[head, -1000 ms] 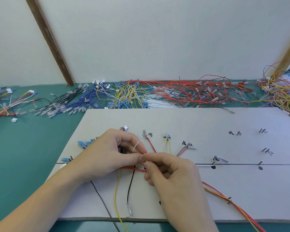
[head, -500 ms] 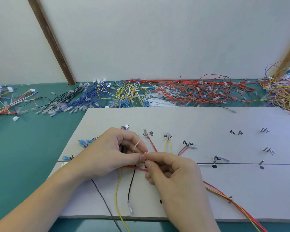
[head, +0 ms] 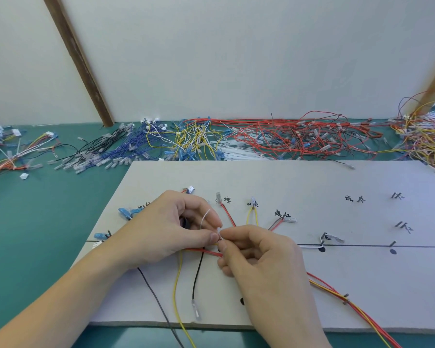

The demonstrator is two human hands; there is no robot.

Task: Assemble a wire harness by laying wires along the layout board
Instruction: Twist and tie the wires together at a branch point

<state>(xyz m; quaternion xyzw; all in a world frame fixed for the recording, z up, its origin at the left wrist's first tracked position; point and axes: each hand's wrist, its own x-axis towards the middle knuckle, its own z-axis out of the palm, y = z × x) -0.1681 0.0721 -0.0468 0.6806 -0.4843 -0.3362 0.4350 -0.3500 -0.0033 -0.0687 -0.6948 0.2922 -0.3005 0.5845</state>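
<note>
Board [head: 312, 187] — pale grey, flat on green table [head: 30, 234], marked with black lettering, a black line and dots, short pegs standing along it.

Left hand [head: 161, 229] — over the board's left half, fingers curled, thumb and forefinger pinching a thin white tie [head: 206, 217] that loops up above the knuckles.

Right hand [head: 264, 262] — just beside the left, fingertips touching it, fingers curled, thumb and forefinger pinching the tie's small white head at the meeting point; both hands closed on the same tie.

Bundle [head: 206, 251] — red wires running under the two hands along the black line, tie sitting on it between the fingertips.

Branches off the bundle: red wire [head: 227, 214] up to a clear terminal; yellow pair [head: 251, 216] up to another; black wire [head: 197, 275] down toward the near edge, ending in a clear terminal; yellow wire [head: 177, 285] down past the near edge; grey wire [head: 156, 295] likewise.

Red and yellow tail [head: 337, 292] — leading off to the lower right past a peg.

Blue terminals [head: 126, 212] — at the board's left edge, partly behind the left hand.

Loose stock [head: 274, 139] — red, yellow, blue, black wires heaped along the wall beyond the board.
</note>
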